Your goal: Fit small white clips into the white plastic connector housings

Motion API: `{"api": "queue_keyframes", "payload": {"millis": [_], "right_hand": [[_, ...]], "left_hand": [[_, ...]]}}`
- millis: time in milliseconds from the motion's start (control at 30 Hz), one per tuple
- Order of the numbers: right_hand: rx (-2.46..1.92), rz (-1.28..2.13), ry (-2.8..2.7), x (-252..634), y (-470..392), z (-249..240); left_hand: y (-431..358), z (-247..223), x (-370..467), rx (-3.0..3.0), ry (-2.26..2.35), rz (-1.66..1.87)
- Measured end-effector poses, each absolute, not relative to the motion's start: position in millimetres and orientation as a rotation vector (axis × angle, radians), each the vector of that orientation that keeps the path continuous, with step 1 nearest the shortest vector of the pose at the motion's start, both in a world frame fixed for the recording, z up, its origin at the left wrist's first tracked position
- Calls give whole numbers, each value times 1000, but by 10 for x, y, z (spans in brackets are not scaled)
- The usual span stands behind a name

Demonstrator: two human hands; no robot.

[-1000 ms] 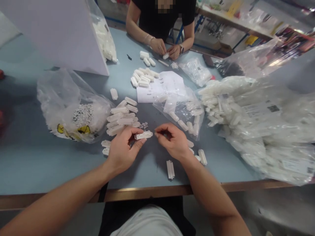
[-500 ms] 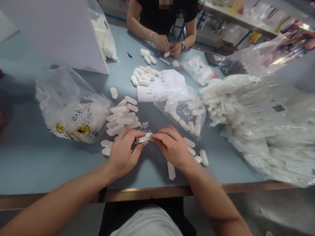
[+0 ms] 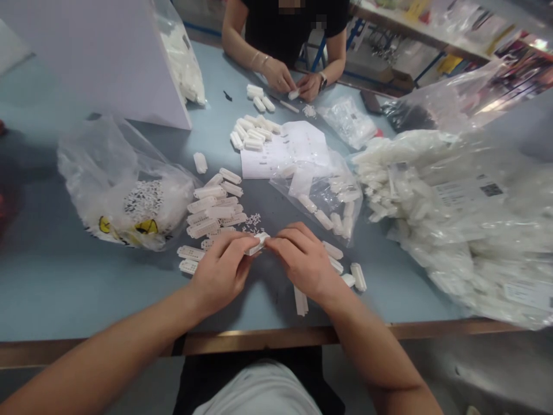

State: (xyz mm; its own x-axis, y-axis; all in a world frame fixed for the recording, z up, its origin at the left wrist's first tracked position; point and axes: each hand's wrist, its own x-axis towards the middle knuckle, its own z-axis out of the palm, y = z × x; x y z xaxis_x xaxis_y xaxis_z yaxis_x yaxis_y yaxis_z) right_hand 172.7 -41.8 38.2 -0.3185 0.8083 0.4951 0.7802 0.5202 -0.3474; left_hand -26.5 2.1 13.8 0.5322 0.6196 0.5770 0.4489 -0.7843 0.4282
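Observation:
A small white plastic housing (image 3: 258,244) is gripped between the thumb and fingers of my left hand (image 3: 222,266). At its right end the closed fingertips of my right hand (image 3: 305,259) touch or pinch it; whether they hold a tiny part as well I cannot make out. Just beyond lies a scatter of tiny white pieces (image 3: 252,221). A pile of similar white housings (image 3: 213,208), some with rows of small holes, rests left of the pieces. More white housings (image 3: 358,277) lie to the right of my right hand, and a long white strip (image 3: 301,300) lies below it.
A clear bag of tiny white pieces (image 3: 142,199) stands at left. Large bags of white parts (image 3: 449,219) crowd the right. A smaller clear bag (image 3: 345,216) overlaps a printed sheet (image 3: 259,167). Across the table (image 3: 108,305), a co-worker's hands (image 3: 309,86) hold a white part.
The white housing has been tilted and turned in my left hand, so its holed face shows less. My left thumb has shifted beneath it. My right hand remains at the housing's end.

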Motion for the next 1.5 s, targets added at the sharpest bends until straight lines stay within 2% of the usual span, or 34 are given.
{"api": "queue_keyframes", "payload": {"millis": [267,467,567,833,1067,1500], "right_hand": [[-1396,503,-1850,1747,-364,399],[-1388,1118,-1512,1765,-329,377],[-1367,1296,-1365,1762,-320,368],[-1257,1457,-1108,1764,-269,304],[-1373,1311,-1234,1726,-302,315],[-1318,1376,-1086,1724,-267,293]], "left_hand": [[8,158,-281,2532,847,1075],[-7,177,-276,2438,866,1016],[2,186,-266,2408,864,978],[61,217,-260,2282,1026,923],[44,218,-251,2265,930,946],[90,234,-251,2089,1132,842]]}}
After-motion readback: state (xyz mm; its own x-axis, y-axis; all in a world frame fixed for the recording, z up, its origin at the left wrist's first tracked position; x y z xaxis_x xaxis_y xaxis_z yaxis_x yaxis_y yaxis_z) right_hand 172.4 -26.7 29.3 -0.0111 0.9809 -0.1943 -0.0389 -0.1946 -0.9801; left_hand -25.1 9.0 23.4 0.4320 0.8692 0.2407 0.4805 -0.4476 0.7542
